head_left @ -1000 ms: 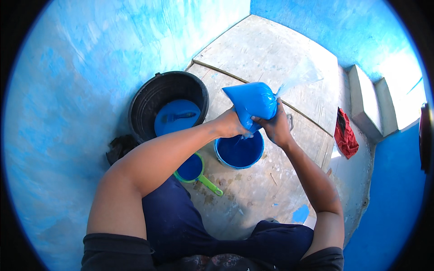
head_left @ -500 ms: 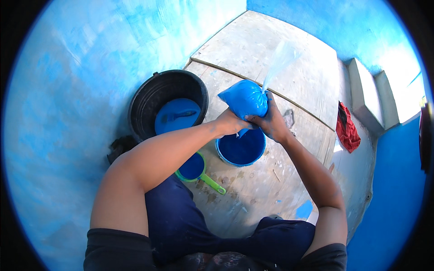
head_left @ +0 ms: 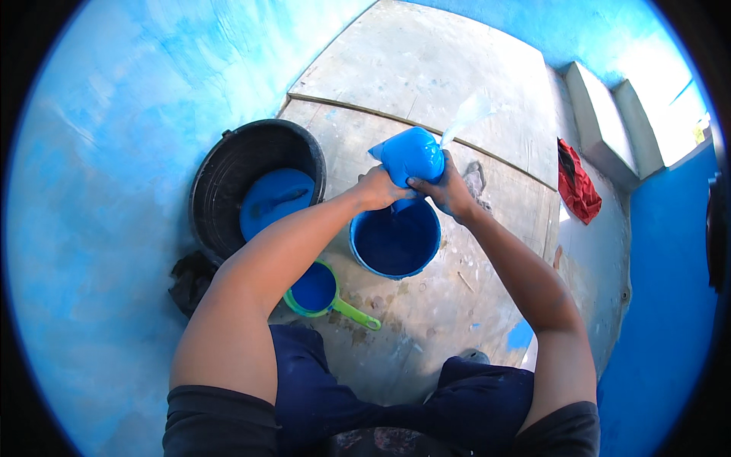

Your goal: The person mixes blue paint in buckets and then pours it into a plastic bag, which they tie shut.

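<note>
A clear plastic bag of blue paint [head_left: 413,154] is held between my two hands, its twisted empty top pointing up to the right. My left hand [head_left: 382,188] is closed round its lower left side. From the right, my right hand [head_left: 449,190] grips it, thumb across the front. The bag's lower end hangs over the far rim of a small bucket [head_left: 396,240] with dark blue paint inside; whether paint is flowing is hard to make out. Left of it stands a large black tub [head_left: 209,186], holding blue paint and a paint-covered brush [head_left: 285,199].
A green-handled dipper [head_left: 354,312] with blue paint sits near my left knee. A dark crumpled bag [head_left: 190,286] lies by the blue wall [head_left: 99,228]. Red cloth [head_left: 579,183] and a crumpled clear plastic piece [head_left: 476,185] lie to the right. Wooden boards [head_left: 434,53] cover the floor.
The bag has come slightly lower and looks a little slimmer, still in both hands. The whole view has shifted, so the tub and bucket appear farther left.
</note>
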{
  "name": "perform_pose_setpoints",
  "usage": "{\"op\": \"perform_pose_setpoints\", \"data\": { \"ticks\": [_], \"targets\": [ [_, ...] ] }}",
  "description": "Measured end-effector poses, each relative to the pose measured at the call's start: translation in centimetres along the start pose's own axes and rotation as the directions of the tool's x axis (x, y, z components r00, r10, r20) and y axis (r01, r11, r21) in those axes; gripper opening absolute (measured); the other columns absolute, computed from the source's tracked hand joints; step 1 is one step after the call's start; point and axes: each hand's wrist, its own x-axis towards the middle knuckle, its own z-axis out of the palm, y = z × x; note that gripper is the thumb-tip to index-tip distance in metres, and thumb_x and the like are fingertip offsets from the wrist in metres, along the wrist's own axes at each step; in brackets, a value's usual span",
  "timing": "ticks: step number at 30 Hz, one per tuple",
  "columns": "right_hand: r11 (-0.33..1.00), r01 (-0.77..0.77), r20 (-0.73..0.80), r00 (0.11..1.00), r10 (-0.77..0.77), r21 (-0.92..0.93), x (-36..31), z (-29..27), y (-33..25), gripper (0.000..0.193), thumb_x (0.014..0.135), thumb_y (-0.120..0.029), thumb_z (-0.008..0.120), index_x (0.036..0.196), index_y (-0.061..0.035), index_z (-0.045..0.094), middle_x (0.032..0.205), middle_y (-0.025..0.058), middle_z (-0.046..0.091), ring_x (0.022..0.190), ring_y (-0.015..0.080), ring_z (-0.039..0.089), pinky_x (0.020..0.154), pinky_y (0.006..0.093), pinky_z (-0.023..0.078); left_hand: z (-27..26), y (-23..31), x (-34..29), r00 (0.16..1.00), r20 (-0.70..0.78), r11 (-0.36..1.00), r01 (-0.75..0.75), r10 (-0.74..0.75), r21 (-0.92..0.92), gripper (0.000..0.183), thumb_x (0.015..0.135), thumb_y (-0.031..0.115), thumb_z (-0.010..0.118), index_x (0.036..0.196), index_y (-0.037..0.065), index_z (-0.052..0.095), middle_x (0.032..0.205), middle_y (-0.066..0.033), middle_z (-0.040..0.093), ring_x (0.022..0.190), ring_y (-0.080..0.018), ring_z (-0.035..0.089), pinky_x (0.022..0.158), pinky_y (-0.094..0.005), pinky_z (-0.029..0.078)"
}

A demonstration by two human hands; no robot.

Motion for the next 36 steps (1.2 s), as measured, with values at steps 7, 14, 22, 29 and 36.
{"op": "perform_pose_setpoints", "data": {
  "ticks": [7, 14, 22, 29, 36],
  "targets": [
    [0.998, -0.053, 0.042, 0.998, 0.051, 0.033, 0.6, 0.9, 2.8, 0.098, 0.080, -0.031, 0.091, 0.148, 0.0054, 0.031, 0.135, 0.0209, 0.058, 0.122, 0.0286, 0.061, 0.100, 0.0389, 0.055, 0.9, -3.5, -0.6, 0.990, 0.030, 0.986, -0.136, 0.139, -0.095, 0.054, 0.091, 0.047, 0.075, 0.129, 0.011, 0.065, 0.125, -0.0178, 0.069, 0.113, -0.0340, 0.066, 0.098, -0.0431, 0.050],
    [0.951, -0.140, 0.117, 0.987, 0.111, 0.277, 1.0, 1.2, 3.3, 0.082, 0.081, -0.033, 0.090, 0.140, 0.0070, 0.047, 0.127, 0.0180, 0.065, 0.113, 0.0246, 0.066, 0.099, 0.0375, 0.055, 0.6, -4.0, 0.0, 0.983, 0.132, 0.983, 0.145, -0.130, -0.114, 0.046, 0.096, 0.046, 0.071, 0.126, 0.011, 0.067, 0.117, -0.0155, 0.072, 0.104, -0.0286, 0.066, 0.092, -0.0422, 0.050],
    [0.983, -0.174, 0.137, 0.977, 0.166, 0.052, 2.2, 0.7, 5.4, 0.079, 0.090, -0.045, 0.079, 0.143, 0.0043, 0.047, 0.131, 0.0192, 0.064, 0.119, 0.0258, 0.064, 0.101, 0.0394, 0.054, 0.4, -4.6, 0.0, 0.989, 0.140, 0.993, -0.029, 0.045, -0.112, 0.041, 0.098, 0.043, 0.068, 0.123, 0.010, 0.068, 0.110, -0.0166, 0.073, 0.099, -0.0283, 0.067, 0.089, -0.0423, 0.051],
    [0.967, -0.249, 0.059, 0.966, 0.252, -0.050, 2.0, 1.2, 4.9, 0.095, 0.083, -0.058, 0.081, 0.138, 0.0119, 0.048, 0.125, 0.0236, 0.065, 0.113, 0.0268, 0.065, 0.094, 0.0377, 0.055, 0.4, -6.0, 0.6, 0.984, 0.141, 0.993, -0.115, 0.108, 0.039, 0.046, 0.098, 0.045, 0.068, 0.111, 0.000, 0.069, 0.094, -0.0260, 0.070, 0.087, -0.0364, 0.068, 0.079, -0.0455, 0.052],
    [0.865, -0.318, -0.090, 0.947, 0.308, -0.387, 2.0, 1.0, 3.8, 0.103, 0.081, -0.066, 0.077, 0.139, 0.0128, 0.046, 0.126, 0.0320, 0.062, 0.116, 0.0372, 0.065, 0.095, 0.0434, 0.054, 0.8, -5.9, 0.5, 0.994, 0.057, 0.953, -0.101, 0.088, 0.285, 0.056, 0.097, 0.048, 0.068, 0.094, -0.008, 0.066, 0.088, -0.0352, 0.065, 0.084, -0.0474, 0.068, 0.074, -0.0500, 0.052]
  ]
}}
